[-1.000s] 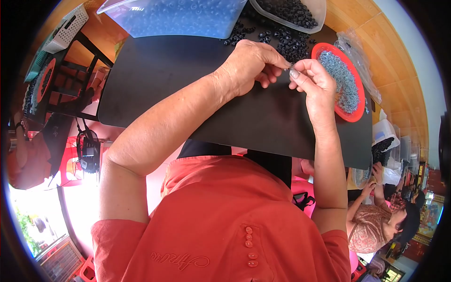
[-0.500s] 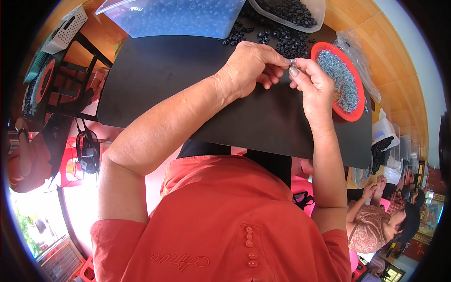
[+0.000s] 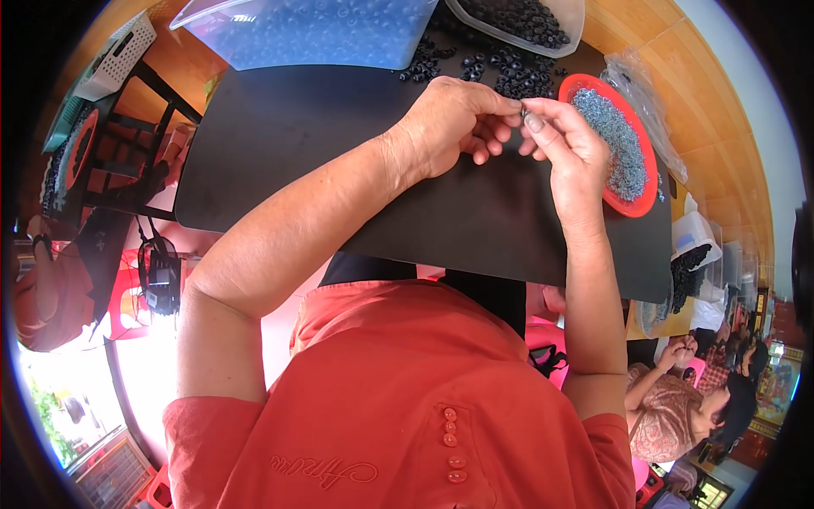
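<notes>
My left hand (image 3: 454,123) and my right hand (image 3: 570,153) meet fingertip to fingertip over the far side of the black table (image 3: 297,136). Both are closed in a pinch, thumb against forefinger, around a tiny dark piece (image 3: 523,110) mostly covered by the fingers. Its kind is too small to tell. Right beside my right hand lies a red oval tray (image 3: 650,161) of small silvery metal pieces (image 3: 623,161). Small black ring-like parts (image 3: 517,76) are heaped loose just beyond my fingertips.
A large translucent bin (image 3: 331,51) of small parts stands at the far left of the tabletop. Beside it is a clear tub (image 3: 577,34) of black parts. Clear plastic bags (image 3: 644,93) lie past the tray. Another person (image 3: 674,416) sits at the right.
My right hand has turned slightly and shifted a little to the right, its thumb lifting a bit. The left hand stays almost in place, and the fingertips still meet.
</notes>
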The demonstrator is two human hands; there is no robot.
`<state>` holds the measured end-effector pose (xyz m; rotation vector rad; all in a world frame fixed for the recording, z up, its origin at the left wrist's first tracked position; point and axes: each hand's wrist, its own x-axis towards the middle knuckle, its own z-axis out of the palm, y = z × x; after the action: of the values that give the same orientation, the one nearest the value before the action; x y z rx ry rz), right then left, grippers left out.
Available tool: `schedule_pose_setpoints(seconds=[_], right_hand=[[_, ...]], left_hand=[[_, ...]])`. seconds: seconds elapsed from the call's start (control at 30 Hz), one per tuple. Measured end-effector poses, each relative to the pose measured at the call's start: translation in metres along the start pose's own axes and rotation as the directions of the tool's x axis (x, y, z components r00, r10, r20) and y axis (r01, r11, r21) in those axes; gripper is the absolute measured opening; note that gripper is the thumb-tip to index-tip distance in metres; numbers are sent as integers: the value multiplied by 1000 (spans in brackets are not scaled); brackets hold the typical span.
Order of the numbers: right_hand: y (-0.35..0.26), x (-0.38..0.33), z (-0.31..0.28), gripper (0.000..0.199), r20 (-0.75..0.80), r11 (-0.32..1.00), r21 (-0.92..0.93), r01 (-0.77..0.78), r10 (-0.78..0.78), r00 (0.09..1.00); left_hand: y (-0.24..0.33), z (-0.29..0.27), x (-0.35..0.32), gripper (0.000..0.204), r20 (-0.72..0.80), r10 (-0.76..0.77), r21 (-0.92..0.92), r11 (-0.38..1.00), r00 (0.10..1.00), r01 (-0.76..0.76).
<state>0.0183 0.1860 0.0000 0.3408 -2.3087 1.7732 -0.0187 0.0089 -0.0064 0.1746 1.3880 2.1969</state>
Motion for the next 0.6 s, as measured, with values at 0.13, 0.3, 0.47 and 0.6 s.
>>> schedule_pose_setpoints(seconds=[0.13, 0.3, 0.47, 0.6], right_hand=[[0, 2, 1, 16, 13, 999, 22, -25, 24, 1000], [0, 2, -5, 15, 99, 994, 58, -94, 88, 991], [3, 3, -6, 14, 99, 991, 80, -106, 98, 990], [2, 3, -6, 15, 83, 994, 45, -99, 95, 992]], left_hand=[[2, 4, -3, 21, -4, 15, 66, 998, 1000, -15], [1, 1, -1, 20, -1, 15, 63, 998, 1000, -15], [1, 2, -2, 20, 0, 8, 57, 998, 1000, -8], [3, 4, -3, 19, -11, 28, 103, 994, 1000, -26]])
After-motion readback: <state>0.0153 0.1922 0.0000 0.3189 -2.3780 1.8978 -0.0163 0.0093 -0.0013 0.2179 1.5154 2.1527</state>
